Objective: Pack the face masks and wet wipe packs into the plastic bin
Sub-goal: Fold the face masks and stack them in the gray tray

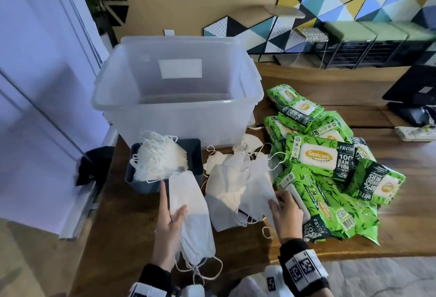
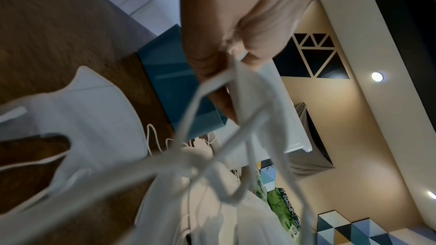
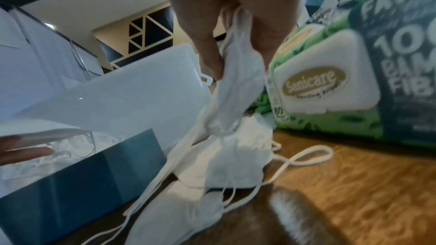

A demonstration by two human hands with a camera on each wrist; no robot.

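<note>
A clear plastic bin (image 1: 132, 117) stands open at the back of the wooden table (image 1: 122, 216). In front of it a small dark blue box (image 1: 195, 152) holds a heap of white face masks (image 1: 158, 157). My left hand (image 1: 168, 221) grips a stack of masks (image 1: 191, 216) just in front of the box, ear loops dangling (image 2: 212, 137). My right hand (image 1: 284, 209) pinches a mask (image 3: 235, 90) at the near right edge of a loose mask pile (image 1: 238, 181). Several green wet wipe packs (image 1: 330, 166) lie heaped to the right.
A black monitor base (image 1: 412, 93) and a white power strip (image 1: 415, 133) sit at the far right of the table. A black cloth (image 1: 94, 166) hangs at the table's left edge beside a white wall. The table's near edge runs just below my wrists.
</note>
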